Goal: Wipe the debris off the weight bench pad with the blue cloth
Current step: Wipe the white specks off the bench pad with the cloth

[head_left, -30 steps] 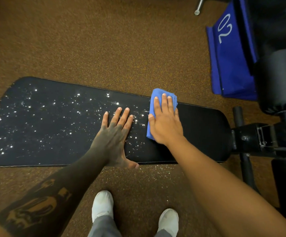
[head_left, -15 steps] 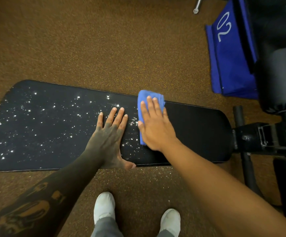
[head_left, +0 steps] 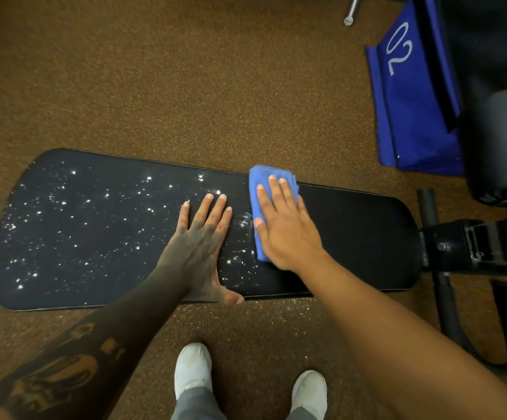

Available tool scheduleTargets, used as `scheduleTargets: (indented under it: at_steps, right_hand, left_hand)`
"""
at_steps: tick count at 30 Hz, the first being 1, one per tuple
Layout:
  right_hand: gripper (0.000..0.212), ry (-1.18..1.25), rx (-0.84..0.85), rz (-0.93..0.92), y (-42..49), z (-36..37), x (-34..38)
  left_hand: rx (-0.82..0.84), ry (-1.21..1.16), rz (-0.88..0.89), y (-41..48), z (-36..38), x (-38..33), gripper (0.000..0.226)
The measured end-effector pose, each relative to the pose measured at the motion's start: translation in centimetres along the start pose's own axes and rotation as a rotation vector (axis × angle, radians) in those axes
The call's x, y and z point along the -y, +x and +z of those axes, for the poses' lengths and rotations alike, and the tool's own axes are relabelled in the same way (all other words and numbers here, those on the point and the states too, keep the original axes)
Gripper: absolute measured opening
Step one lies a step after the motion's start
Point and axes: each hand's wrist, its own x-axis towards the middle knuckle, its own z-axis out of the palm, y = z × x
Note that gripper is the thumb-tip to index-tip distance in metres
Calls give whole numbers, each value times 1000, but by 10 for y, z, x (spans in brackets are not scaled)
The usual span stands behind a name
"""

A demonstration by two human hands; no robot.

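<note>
Brown floor (head_left: 185,86); bench pad (head_left: 352,237) white-speckled left, clean right.

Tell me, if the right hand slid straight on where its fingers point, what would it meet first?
The right hand, flat on the blue cloth, would soon cross the far edge of the bench pad; beyond, probably only brown floor.

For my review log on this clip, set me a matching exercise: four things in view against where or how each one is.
Things:
1. blue cloth
2. left hand
3. debris
4. blue bag

Places or states:
a. marked 02, off the pad at far right
b. flat on the pad, fingers spread, holding nothing
c. pressed to the pad under the right hand
d. scattered over the pad's left part

Pairs: 1-c, 2-b, 3-d, 4-a
</note>
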Motion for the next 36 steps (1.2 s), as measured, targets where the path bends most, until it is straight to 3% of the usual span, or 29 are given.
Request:
scheduleTargets:
  at_steps: [3,9,15,21,28,33,36]
  right_hand:
    - [64,11,6,137,26,-4,11]
    - [64,-10,16,-52,-12,4,31]
    - [65,16,-1,132,11,2,29]
    - [65,-3,4,30,-36,15,38]
    - [65,24,-4,79,-8,8,37]
    - [65,19,25,-19,-62,26,47]
    - [65,42,15,19,-49,25,43]
  left_hand:
    - [5,-9,11,-1,0,3,166]
    - [9,5,42,-2,0,8,165]
    - [3,30,26,-3,1,9,165]
    - [-2,41,-3,-6,2,8,165]
    - [-11,56,-103,-14,5,5,167]
    - [-25,51,-111,-26,14,8,164]
    - [-25,52,-95,-30,14,15,165]
